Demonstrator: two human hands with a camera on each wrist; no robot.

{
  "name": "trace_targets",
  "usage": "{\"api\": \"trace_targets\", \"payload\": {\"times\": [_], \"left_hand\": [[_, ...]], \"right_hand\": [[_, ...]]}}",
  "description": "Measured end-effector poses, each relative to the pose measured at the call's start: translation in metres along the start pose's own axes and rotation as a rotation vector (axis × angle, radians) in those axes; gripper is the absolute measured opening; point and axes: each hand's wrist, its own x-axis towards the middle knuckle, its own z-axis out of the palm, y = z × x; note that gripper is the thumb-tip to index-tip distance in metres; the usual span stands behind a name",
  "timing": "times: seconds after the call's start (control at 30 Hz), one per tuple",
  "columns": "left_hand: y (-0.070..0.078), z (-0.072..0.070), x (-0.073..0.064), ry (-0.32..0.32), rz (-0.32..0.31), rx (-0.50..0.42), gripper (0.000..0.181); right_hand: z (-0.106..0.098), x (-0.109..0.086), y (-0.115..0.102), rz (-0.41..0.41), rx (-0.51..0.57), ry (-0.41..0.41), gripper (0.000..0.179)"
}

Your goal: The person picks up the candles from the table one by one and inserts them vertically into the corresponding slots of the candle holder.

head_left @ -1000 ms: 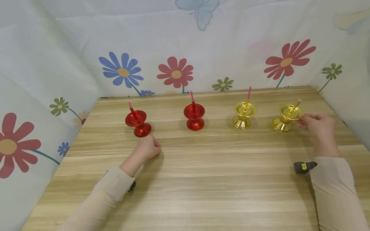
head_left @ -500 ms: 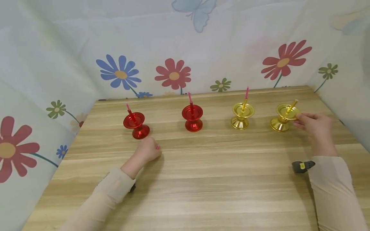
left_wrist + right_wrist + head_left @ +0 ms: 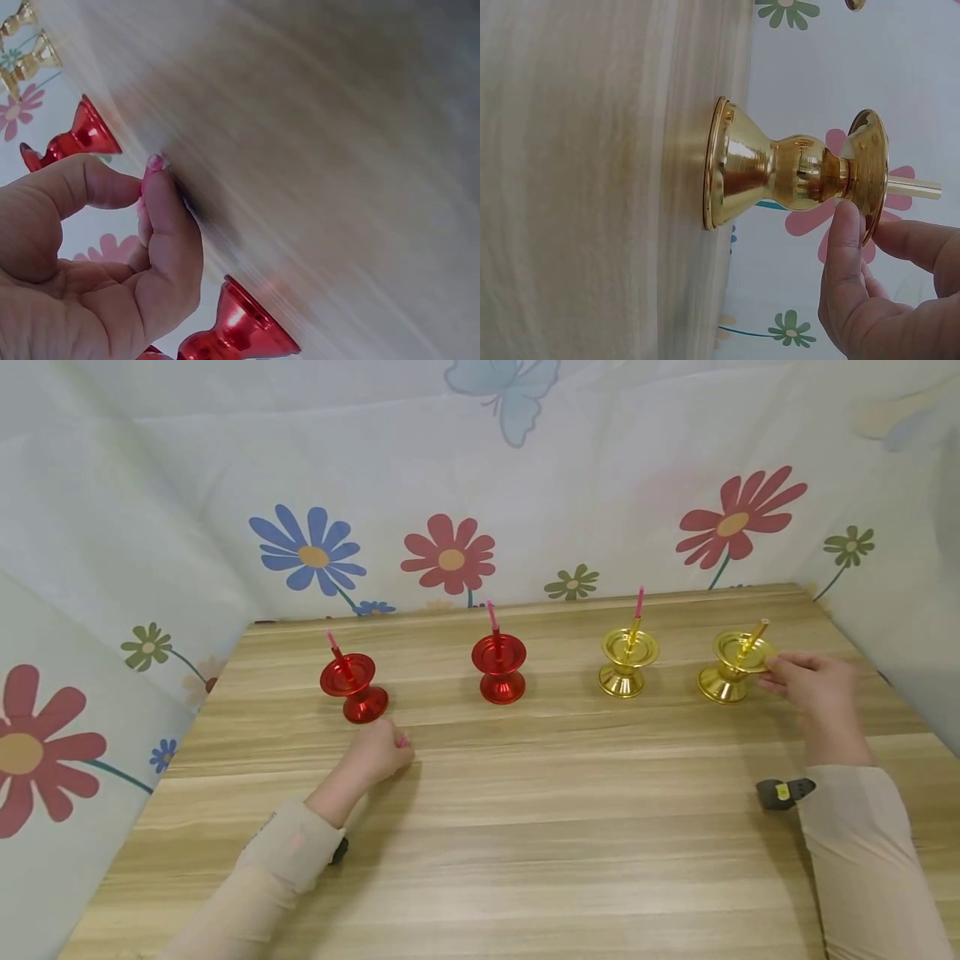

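Note:
My left hand (image 3: 375, 750) pinches a small pink candle (image 3: 154, 166) between thumb and fingertips, low over the table just in front of the leftmost red candle holder (image 3: 365, 702). Most of that candle is hidden behind the fingers. At the far right, my right hand (image 3: 817, 687) grips the dish rim of a gold candle holder (image 3: 795, 172), thumb above and fingers beneath. This holder stands on its base, and its tube (image 3: 919, 187) shows no candle. Pink candles stand in the other gold holder (image 3: 621, 680), the second red holder (image 3: 502, 687) and the leftmost red one.
The four-holder row stands along the back of a wood-grain table (image 3: 525, 835). Behind and beside it hangs a white cloth (image 3: 600, 485) printed with flowers and a butterfly. A dark wrist camera (image 3: 783, 793) sits below the right wrist.
Slight shift of the whole head view. My left hand turns the pink candle a little between its fingers; the right hand keeps its grip on the gold holder's rim.

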Motion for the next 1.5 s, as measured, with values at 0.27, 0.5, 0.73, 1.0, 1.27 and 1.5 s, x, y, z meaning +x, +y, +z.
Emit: {"api": "trace_targets", "payload": {"times": [0.27, 0.5, 0.73, 1.0, 1.27, 1.5], "left_hand": [[0.001, 0.001, -0.002, 0.014, 0.007, -0.072, 0.008], [0.007, 0.002, -0.001, 0.013, 0.088, -0.131, 0.008], [0.015, 0.003, 0.001, -0.029, 0.109, -0.232, 0.01], [0.025, 0.008, 0.003, -0.017, 0.152, -0.285, 0.008], [0.039, 0.01, 0.004, -0.034, 0.182, -0.339, 0.012], [0.056, 0.014, 0.004, -0.052, 0.241, -0.338, 0.014]], "right_hand": [[-0.018, 0.033, 0.025, -0.033, 0.048, 0.029, 0.01], [-0.021, 0.034, 0.026, -0.019, 0.055, 0.027, 0.011], [-0.019, 0.035, 0.027, -0.027, 0.063, 0.032, 0.009], [-0.017, 0.035, 0.028, -0.045, 0.058, 0.022, 0.011], [-0.011, 0.028, 0.022, -0.043, 0.062, 0.014, 0.009], [-0.003, 0.012, 0.008, -0.01, 0.013, 0.021, 0.013]]}}
